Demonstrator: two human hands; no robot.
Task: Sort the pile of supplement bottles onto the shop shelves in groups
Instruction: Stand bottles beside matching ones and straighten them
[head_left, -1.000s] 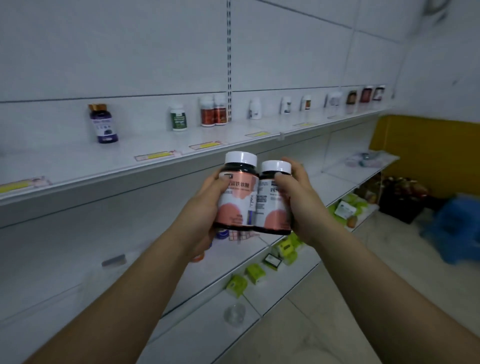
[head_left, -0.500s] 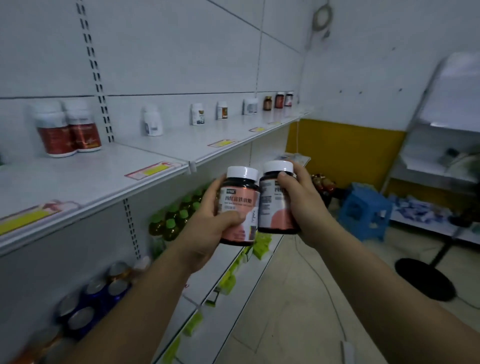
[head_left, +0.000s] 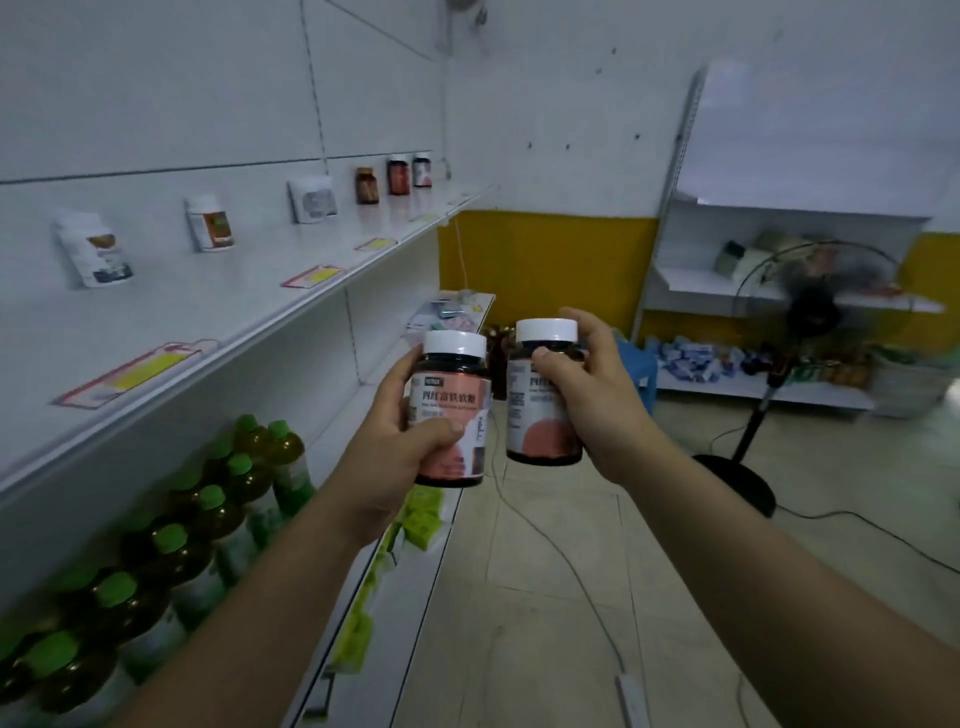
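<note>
Shop aisle, white shelf (head_left: 291, 291) on left.
Left hand (head_left: 400, 431) grips one pink-label bottle (head_left: 453, 415); right hand (head_left: 592, 395) grips its twin (head_left: 540, 415), slightly apart.

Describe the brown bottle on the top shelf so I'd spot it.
Follow the upper shelf on the left toward its far end. Past the white package stands the brown bottle, before two red-labelled bottles; it alone lacks a white cap.

Both hands, left (head_left: 390, 441) and right (head_left: 592, 405), raised, fingers curled, gripping.
</note>
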